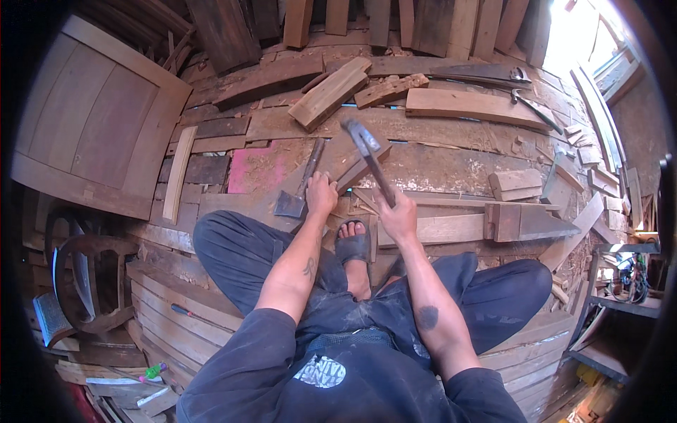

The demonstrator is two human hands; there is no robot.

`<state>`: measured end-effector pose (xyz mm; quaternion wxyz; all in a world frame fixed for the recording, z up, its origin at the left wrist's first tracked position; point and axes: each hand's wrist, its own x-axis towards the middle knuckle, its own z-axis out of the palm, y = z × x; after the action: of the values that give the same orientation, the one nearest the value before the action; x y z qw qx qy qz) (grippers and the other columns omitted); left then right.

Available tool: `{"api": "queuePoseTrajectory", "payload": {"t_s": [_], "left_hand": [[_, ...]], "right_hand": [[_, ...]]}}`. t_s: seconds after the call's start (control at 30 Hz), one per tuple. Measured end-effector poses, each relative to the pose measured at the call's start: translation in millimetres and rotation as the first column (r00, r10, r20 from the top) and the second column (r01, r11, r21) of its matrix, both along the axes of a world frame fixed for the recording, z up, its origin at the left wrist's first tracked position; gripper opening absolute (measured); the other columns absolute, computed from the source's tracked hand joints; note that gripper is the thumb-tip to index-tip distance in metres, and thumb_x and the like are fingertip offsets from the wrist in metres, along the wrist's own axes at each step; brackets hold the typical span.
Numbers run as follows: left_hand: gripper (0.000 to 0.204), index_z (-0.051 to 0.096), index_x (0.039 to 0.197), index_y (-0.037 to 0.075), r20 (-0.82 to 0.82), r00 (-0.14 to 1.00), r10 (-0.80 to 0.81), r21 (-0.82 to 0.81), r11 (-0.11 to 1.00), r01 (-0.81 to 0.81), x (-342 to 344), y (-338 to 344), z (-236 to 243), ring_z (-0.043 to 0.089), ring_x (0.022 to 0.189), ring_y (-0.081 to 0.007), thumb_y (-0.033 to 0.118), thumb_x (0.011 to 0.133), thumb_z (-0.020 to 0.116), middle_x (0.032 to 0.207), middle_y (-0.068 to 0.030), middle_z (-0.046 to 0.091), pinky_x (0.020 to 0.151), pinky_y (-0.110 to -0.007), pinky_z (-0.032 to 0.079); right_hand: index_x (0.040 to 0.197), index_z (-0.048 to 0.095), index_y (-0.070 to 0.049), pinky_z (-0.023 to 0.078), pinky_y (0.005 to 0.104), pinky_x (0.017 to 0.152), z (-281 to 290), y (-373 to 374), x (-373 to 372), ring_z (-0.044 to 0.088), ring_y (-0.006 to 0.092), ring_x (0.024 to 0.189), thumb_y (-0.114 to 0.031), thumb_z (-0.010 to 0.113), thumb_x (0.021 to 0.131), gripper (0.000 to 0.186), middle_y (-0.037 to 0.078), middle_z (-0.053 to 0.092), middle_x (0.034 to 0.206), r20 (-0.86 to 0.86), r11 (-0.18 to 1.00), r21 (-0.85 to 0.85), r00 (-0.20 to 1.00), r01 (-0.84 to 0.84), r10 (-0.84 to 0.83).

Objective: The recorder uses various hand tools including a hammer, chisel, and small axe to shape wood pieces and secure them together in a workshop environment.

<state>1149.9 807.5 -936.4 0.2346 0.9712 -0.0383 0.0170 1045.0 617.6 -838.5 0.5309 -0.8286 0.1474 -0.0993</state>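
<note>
My right hand [399, 220] is wrapped round the lower handle of a hammer [374, 159], whose metal head is raised over the work. My left hand [322, 195] is low, its fingers closed at the near end of a wooden block [364, 163]. What those fingers pinch, if anything, is hidden. Just left of that hand lies a tool with a dark handle [313, 161] and a broad metal blade [288, 204], like a hatchet. Below and between my hands is my sandalled foot [352, 245].
Loose timbers [328, 95] and a long board [474, 107] lie ahead. A handsaw [486, 73] and a second hammer [537, 111] rest at the far right. A notched beam [529, 223] is at the right, a panelled wooden door [88, 116] at the left. A screwdriver [185, 311] lies lower left.
</note>
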Motion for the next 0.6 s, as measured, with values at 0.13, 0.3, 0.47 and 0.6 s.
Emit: {"api": "queuePoseTrajectory", "payload": {"t_s": [0.13,0.3,0.47,0.6], "left_hand": [[0.020,0.065,0.105,0.006,-0.046,0.999,-0.015,0.019,1.000,0.016,2,1,-3,0.055,0.113,-0.0360,0.019,0.090,0.068,0.114,-0.0126,0.059,0.092,-0.051,0.047],[0.022,0.065,0.107,0.006,-0.053,0.998,-0.015,0.036,0.999,0.017,2,0,-6,0.055,0.113,-0.0358,0.019,0.090,0.069,0.114,-0.0133,0.058,0.091,-0.051,0.048],[0.029,0.065,0.115,0.004,0.007,1.000,-0.021,0.045,0.999,0.020,0,0,-4,0.055,0.115,-0.0361,0.019,0.090,0.068,0.117,-0.0138,0.059,0.093,-0.052,0.047],[0.031,0.065,0.118,0.004,-0.061,0.998,-0.022,0.034,0.999,0.024,0,-1,-2,0.055,0.116,-0.0360,0.019,0.090,0.067,0.120,-0.0137,0.059,0.095,-0.051,0.048]], "right_hand": [[0.111,0.064,0.002,0.052,0.0355,0.066,2,3,-2,0.073,0.0260,0.074,-0.021,0.068,0.096,0.028,0.021,0.071,0.083,0.139,0.995,-0.018,0.985,-0.099,0.100],[0.110,0.059,-0.003,0.053,0.0484,0.076,-41,10,-10,0.067,0.0464,0.096,-0.032,0.065,0.097,0.032,0.028,0.070,0.098,0.005,0.992,0.104,0.997,-0.073,0.073],[0.122,0.061,-0.002,0.049,0.0547,0.092,-78,6,-9,0.060,0.0520,0.109,-0.052,0.051,0.099,0.055,0.033,0.067,0.106,-0.374,0.991,-0.055,0.923,-0.120,0.091],[0.119,0.065,-0.002,0.049,0.0536,0.092,-72,-1,-11,0.062,0.0507,0.107,-0.051,0.050,0.100,0.054,0.033,0.067,0.105,-0.405,0.996,0.086,0.914,0.027,0.010]]}}
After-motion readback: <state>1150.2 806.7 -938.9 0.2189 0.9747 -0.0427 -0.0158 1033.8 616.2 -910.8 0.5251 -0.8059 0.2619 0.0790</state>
